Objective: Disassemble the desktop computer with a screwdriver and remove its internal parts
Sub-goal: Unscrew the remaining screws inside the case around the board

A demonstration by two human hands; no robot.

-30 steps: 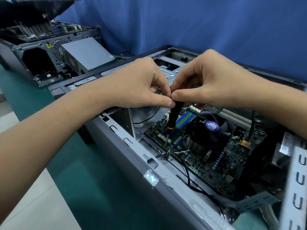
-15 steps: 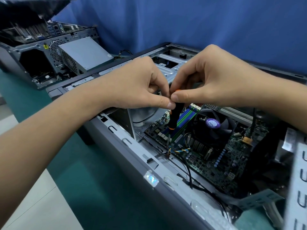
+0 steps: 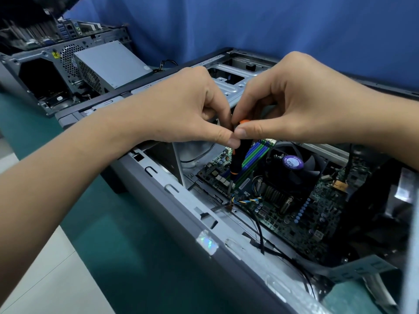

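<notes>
An open grey computer case (image 3: 181, 207) lies on its side in front of me, its green motherboard (image 3: 301, 214) exposed. A black and orange screwdriver (image 3: 237, 159) stands almost upright, its tip down at the motherboard's near edge beside a bundle of coloured wires (image 3: 247, 201). My left hand (image 3: 188, 105) and my right hand (image 3: 294, 98) both pinch the top of the handle between thumb and fingers, thumbs meeting. A black CPU fan (image 3: 294, 164) with a purple label sits right of the blue and green memory slots (image 3: 256, 155).
A second opened case (image 3: 34, 71) with a grey power supply (image 3: 111, 62) lies at the back left on the green table (image 3: 127, 252). A blue curtain (image 3: 249, 23) hangs behind. Black cables (image 3: 260, 232) run along the case's near wall. White floor shows at the lower left.
Both hands stay pinched on the screwdriver's top, shifting only slightly on the handle. The view has moved a little; the tip stays at the same spot on the board.
</notes>
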